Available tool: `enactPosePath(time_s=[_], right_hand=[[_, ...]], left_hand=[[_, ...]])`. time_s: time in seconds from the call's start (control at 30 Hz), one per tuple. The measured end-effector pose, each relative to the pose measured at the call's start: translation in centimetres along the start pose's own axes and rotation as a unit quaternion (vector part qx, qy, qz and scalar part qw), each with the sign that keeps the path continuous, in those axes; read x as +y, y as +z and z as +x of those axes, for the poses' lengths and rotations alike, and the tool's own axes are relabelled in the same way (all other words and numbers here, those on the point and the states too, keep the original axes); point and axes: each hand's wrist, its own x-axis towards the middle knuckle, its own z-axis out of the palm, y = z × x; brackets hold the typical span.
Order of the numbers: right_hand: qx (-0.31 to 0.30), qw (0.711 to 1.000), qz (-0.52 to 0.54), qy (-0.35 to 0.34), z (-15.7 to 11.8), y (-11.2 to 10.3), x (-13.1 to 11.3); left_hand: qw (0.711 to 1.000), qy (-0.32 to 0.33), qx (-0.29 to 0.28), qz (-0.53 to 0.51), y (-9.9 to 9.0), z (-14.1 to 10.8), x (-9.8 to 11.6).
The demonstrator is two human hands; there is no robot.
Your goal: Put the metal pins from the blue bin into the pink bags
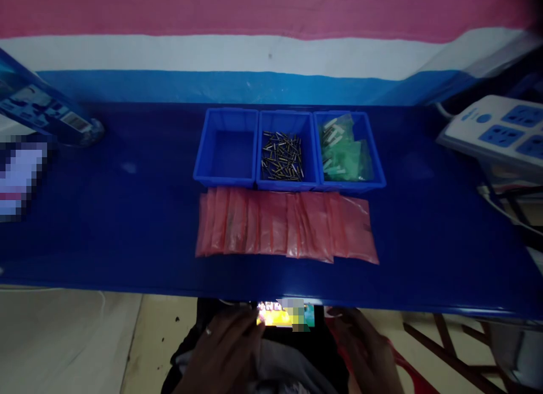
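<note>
At the table's front edge, low in the head view, a phone (285, 315) lies sideways with its screen lit. My left hand (224, 346), a ring on one finger, is at the phone's left end, fingertips over its edge; its grip below is hidden. To the right of the phone, my right hand (365, 343) has bent fingers close to a small white thing and something red, which I cannot make out. Beyond the hands, a row of overlapping red plastic bags (275, 224) lies on the blue table (127, 224).
Behind the bags stand three blue bins: an empty left bin (231, 182), a middle bin (288, 186) with small metal pins, and a right bin (354, 185) with green and clear bags. A power strip (487, 122) is at right, a blue printed package (46, 105) at left.
</note>
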Motion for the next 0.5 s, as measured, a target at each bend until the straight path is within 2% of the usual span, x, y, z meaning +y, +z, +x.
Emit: enactPosePath(time_s=[0.07,0.13,0.27,0.4,0.5], right_hand=[[-0.008,0.998,0.034,0.046,-1.3,0.9,1.0],[-0.013,0.997,0.044,0.056,-2.0,2.0,1.2],[-0.002,1.0,0.015,0.021,-1.9,3.4,0.5],[0.03,0.998,-0.032,-0.055,-0.7,3.3,0.2],[0.112,0.983,-0.071,-0.125,-0.7,2.6,0.3]], left_hand=[[0.998,-0.058,-0.017,0.036,2.0,-0.5,0.2],[0.991,-0.111,-0.038,0.062,4.0,-0.4,0.5],[0.988,-0.129,-0.049,0.065,6.8,-0.5,0.7],[0.988,-0.135,-0.039,0.061,7.2,-1.0,0.0],[0.989,-0.129,-0.031,0.064,6.6,-0.9,-0.9]])
